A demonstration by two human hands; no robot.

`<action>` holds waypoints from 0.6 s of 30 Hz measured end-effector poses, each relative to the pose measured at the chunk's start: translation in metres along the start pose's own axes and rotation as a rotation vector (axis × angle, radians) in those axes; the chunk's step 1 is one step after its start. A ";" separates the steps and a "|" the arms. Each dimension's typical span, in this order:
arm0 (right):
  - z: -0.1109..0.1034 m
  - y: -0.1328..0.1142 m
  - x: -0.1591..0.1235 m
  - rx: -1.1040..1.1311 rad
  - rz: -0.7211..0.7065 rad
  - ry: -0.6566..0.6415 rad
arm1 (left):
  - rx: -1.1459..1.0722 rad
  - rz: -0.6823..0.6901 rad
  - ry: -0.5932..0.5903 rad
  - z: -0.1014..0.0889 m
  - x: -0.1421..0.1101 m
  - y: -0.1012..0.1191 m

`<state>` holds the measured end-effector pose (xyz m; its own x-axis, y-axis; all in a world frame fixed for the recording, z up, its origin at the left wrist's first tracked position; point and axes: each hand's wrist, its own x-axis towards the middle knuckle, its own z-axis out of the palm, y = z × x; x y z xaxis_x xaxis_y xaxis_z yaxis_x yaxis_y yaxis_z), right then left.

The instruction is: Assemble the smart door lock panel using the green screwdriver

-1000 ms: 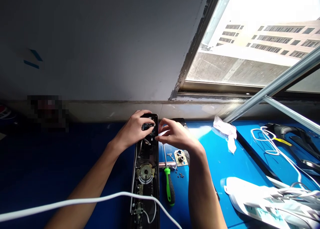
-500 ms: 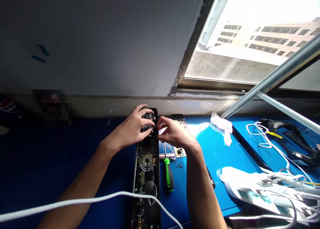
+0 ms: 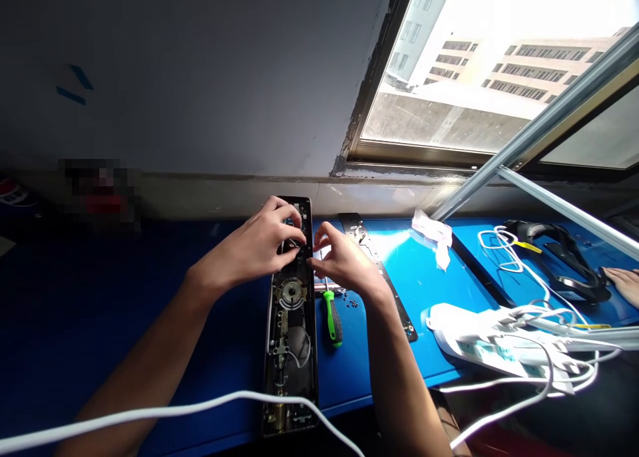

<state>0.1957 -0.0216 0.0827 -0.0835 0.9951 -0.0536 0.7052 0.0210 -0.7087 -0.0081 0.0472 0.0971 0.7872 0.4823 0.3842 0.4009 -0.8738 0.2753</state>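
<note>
A long, narrow black device housing (image 3: 294, 330), opened up with circuit parts, wires and a round metal piece inside, lies lengthwise on the blue table. My left hand (image 3: 259, 244) reaches over its upper part, thumb and fingertips drawn together by a thin light wire or small part too fine to make out. At the housing's right edge is my right hand (image 3: 344, 261), its fingers bent and thumb apart from them, the thumb tip at the rim. Just below it lies a green and black screwdriver (image 3: 332, 320), beside several small dark screws (image 3: 352, 303).
A black panel (image 3: 399, 304) lies right of my right hand. Further right are a crumpled plastic bag (image 3: 433, 234), a white power strip (image 3: 464, 337) with cables, and a black headset-like frame (image 3: 559, 257). Another person's hand (image 3: 624, 283) rests at the right edge. A white cable (image 3: 200, 407) crosses in front.
My left thumb and fingertips have drawn closer together over the housing. The view has shifted, showing more of the housing's near end, and another person's hand shows more at the right.
</note>
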 end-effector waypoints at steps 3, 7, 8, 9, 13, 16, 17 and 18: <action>-0.006 0.005 -0.012 -0.025 -0.002 -0.097 | -0.068 -0.014 -0.169 -0.004 0.001 0.008; -0.007 0.010 -0.025 -0.078 -0.025 -0.249 | -0.129 -0.007 -0.414 -0.003 0.003 0.017; -0.007 0.010 -0.028 -0.091 -0.032 -0.278 | -0.135 -0.005 -0.442 -0.003 0.003 0.019; -0.006 0.010 -0.031 -0.104 -0.040 -0.303 | -0.145 -0.002 -0.460 -0.002 0.003 0.021; -0.005 0.007 -0.041 -0.147 -0.081 -0.398 | -0.205 0.004 -0.549 0.002 0.002 0.031; -0.004 0.004 -0.047 -0.170 -0.109 -0.443 | -0.206 -0.020 -0.612 0.005 0.001 0.037; -0.003 0.003 -0.048 -0.175 -0.115 -0.456 | -0.203 -0.021 -0.622 0.006 0.001 0.038; -0.002 0.003 -0.050 -0.177 -0.119 -0.467 | -0.202 -0.018 -0.628 0.007 0.001 0.039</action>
<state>0.2030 -0.0710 0.0848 -0.4473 0.8363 -0.3171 0.7770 0.1877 -0.6008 0.0115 0.0130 0.1019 0.9294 0.3149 -0.1924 0.3688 -0.8077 0.4600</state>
